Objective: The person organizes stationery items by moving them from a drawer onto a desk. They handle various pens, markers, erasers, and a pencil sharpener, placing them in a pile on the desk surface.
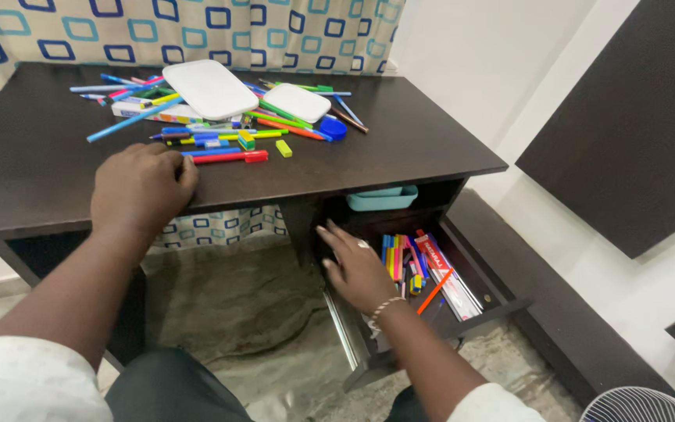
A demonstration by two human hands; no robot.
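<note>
Left hand (142, 186): resting palm-down on the dark counter (33, 172), near its front edge; grip loosely curled, holding nothing. Fingertips lying just beside a red pen (232, 157) at the near edge of the scattered stationery.

Right hand (355, 268): reaching down into the open drawer (484, 291) under the counter's right side; grip spread wide, fingers extended, holding nothing. Wearing a ring on one finger and a beaded bracelet (382, 308) at the wrist. Hovering over the drawer's left part, just beside the bundle of coloured pens (401, 262); contact with the pens not determinable.

Drawer contents: coloured pens and markers lying lengthwise, an orange pen (435, 291) lying diagonally, a long red-and-white packet (445, 270) toward the right.

Sitting on the shelf above the drawer: a teal tray (382, 198).

Lying on the counter, toward the back: a large white lid (209, 88), a smaller white lid (297, 102), a blue round cap (333, 129), and loose pens, markers and erasers in blue, green, yellow and red.

Hanging behind the counter: a patterned curtain (197, 23).
</note>
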